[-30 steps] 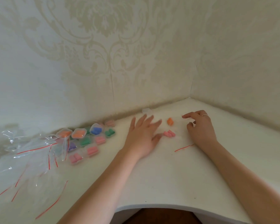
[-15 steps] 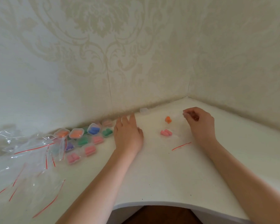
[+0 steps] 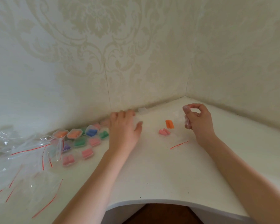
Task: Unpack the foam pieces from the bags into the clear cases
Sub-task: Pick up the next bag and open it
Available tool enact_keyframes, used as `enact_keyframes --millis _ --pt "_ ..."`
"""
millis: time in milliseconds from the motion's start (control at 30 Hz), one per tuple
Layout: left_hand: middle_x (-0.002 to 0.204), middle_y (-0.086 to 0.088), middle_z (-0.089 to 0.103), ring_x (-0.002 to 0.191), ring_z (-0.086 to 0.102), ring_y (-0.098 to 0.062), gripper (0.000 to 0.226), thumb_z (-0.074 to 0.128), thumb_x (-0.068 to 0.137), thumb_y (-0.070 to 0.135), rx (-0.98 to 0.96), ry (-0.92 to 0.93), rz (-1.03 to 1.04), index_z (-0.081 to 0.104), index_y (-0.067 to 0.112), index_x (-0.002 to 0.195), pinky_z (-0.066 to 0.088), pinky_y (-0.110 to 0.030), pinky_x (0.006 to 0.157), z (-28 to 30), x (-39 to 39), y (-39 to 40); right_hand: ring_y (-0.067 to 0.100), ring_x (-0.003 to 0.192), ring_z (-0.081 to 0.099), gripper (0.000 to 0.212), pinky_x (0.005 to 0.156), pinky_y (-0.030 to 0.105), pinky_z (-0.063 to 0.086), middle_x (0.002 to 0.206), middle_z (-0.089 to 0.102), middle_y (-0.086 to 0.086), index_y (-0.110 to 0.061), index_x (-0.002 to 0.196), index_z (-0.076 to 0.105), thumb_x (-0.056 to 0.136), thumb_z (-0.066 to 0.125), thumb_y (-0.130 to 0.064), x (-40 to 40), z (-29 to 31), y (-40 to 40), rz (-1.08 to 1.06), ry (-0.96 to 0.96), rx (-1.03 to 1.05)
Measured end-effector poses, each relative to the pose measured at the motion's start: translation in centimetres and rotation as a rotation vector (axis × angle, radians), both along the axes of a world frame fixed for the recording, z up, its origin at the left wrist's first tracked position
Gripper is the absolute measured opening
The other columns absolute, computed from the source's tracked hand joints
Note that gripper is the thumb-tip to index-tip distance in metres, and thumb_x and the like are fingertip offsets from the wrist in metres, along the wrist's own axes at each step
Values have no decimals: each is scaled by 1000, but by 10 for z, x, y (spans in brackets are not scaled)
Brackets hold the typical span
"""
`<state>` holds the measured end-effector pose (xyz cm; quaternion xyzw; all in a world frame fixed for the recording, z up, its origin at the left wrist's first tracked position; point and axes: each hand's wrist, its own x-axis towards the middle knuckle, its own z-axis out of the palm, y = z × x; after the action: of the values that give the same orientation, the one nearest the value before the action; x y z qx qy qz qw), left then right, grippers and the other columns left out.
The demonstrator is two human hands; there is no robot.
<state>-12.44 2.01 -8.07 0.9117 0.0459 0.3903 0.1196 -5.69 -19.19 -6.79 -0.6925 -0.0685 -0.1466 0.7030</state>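
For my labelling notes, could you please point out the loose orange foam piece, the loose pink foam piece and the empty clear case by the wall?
orange foam piece [image 3: 169, 124], head view, middle of its top.
pink foam piece [image 3: 164, 132], head view, centre.
empty clear case [image 3: 142, 110], head view, lid centre.

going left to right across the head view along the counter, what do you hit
pile of empty clear bags → cluster of filled clear cases → left hand → loose pink foam pieces → loose orange foam pieces → right hand, pinching something clear
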Motion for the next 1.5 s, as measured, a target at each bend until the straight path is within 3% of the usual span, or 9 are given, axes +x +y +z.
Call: enact_keyframes --millis 167,267,367,467,667,867,1033,1167,1500 --pt "116 5 57 114 45 -20 38 51 88 47 44 392 -335 53 25 119 31 -30 90 -11 -4 -29 10 41 37 19 54 27 34 43 44 -3 -8 89 54 91 62 -26 -1 0 5 194 95 117" --pt "108 6 59 103 51 -15 47 45 81 57 -70 143 -403 59 21 108 36 -25 87 -11 -7 -37 7 46 45 16 58 26 36 46 50 -7 -5 90 62 92 60 -21 -5 1 11 255 43 48" --pt "91 8 60 82 52 -3 20 63 84 36 -404 30 -506 60 18 91 32 -5 77 -5 -10 -42 3 54 53 14 59 15 44 72 64 -3 -7 100 70 92 59 -14 -13 5 18 231 -23 -68" --pt "88 6 55 69 48 3 16 69 82 10 -374 -75 -439 59 13 94 31 0 73 -4 -8 -43 -2 66 60 16 68 13 49 93 70 -3 -13 103 71 91 60 -14 -19 5 25 137 -90 -113" --pt "96 8 58 81 54 -8 27 70 80 17 -189 -87 -532 64 16 107 45 -20 70 -3 -7 -48 7 70 58 9 73 19 48 75 65 -8 -23 90 70 82 72 -20 -23 11 24 -141 -140 -59" --pt "89 23 61 103 56 -10 25 49 97 29 -553 78 -644 59 22 119 45 -24 86 1 -4 -51 -2 60 54 6 52 10 43 75 66 4 -7 83 69 84 69 -12 -46 17 43 58 -146 -165" --pt "92 7 46 86 50 -12 23 55 94 20 -522 -41 -456 62 13 115 33 -5 75 -2 -1 -48 3 64 55 10 49 8 43 78 64 5 -12 87 69 86 64 -4 -52 17 47 144 -126 -163" --pt "73 3 51 64 56 -15 18 67 83 9 -619 -215 -480 53 15 91 50 -24 61 6 -5 -46 -1 59 53 1 45 7 41 73 61 4 -6 84 66 84 67 -5 -51 20 44 103 -110 -132" --pt "58 5 69 58 69 -11 18 54 94 10 -1109 80 -691 61 5 78 57 -24 60 15 -14 -51 -2 49 49 17 47 6 37 68 60 6 -11 69 60 80 71 -6 -52 20 43 166 -147 -370"
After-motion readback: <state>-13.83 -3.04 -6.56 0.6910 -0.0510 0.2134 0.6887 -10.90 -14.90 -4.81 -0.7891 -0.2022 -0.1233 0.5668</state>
